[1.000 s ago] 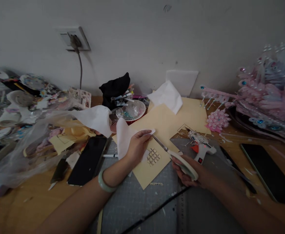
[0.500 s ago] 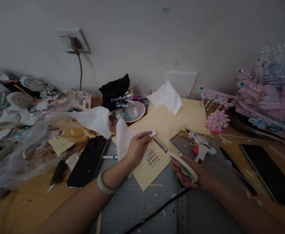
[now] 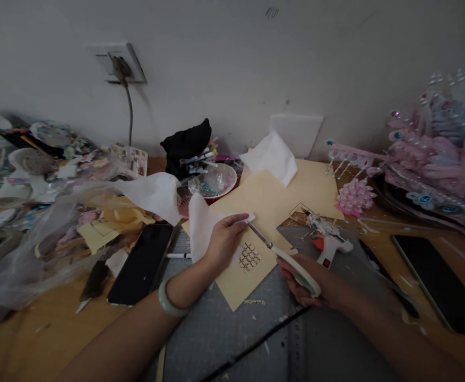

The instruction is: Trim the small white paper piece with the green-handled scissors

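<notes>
I see little change over the last second: my left hand (image 3: 221,240) still pinches the white sheet (image 3: 201,225) mid-desk; my right hand (image 3: 316,286) stays closed around scissors (image 3: 286,257), blades at its edge.

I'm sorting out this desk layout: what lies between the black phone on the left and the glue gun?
In the head view, between the black phone and the glue gun lie the left hand pinching white fabric, scissors, and lattice-cut card.
</notes>
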Demonstrator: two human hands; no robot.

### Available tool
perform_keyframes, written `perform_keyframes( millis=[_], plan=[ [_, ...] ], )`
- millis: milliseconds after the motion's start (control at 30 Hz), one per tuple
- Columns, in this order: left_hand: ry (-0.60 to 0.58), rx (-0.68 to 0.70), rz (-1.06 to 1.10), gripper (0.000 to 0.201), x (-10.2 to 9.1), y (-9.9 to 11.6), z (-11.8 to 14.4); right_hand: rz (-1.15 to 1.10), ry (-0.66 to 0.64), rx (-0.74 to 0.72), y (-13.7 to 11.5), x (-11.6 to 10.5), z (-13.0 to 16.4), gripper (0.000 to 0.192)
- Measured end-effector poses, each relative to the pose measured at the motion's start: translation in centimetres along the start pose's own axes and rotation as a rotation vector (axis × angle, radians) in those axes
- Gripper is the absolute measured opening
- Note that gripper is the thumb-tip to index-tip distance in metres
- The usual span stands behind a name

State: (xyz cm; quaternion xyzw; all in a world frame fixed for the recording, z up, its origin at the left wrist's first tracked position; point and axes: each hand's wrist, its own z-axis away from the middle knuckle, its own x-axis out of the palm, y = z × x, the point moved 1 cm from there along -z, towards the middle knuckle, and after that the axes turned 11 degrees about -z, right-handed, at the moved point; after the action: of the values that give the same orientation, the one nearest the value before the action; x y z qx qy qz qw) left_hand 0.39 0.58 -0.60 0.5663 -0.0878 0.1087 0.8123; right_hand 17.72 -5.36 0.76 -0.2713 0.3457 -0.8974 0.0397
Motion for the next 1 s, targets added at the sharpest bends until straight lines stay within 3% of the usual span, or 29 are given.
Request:
perform_keyframes(
  millis=[767, 1000],
  plan=[
    [-0.011, -0.006, 0.017, 0.023, -0.13, 0.03, -0.06, 0.065, 0.038, -0.027, -0.01, 0.32, 0.16, 0.043],
    [-0.007, 0.071, 0.053, 0.016, -0.11, 0.05, -0.33, 0.088, 0.006, -0.02, -0.07, 0.43, 0.38, 0.045]
  ],
)
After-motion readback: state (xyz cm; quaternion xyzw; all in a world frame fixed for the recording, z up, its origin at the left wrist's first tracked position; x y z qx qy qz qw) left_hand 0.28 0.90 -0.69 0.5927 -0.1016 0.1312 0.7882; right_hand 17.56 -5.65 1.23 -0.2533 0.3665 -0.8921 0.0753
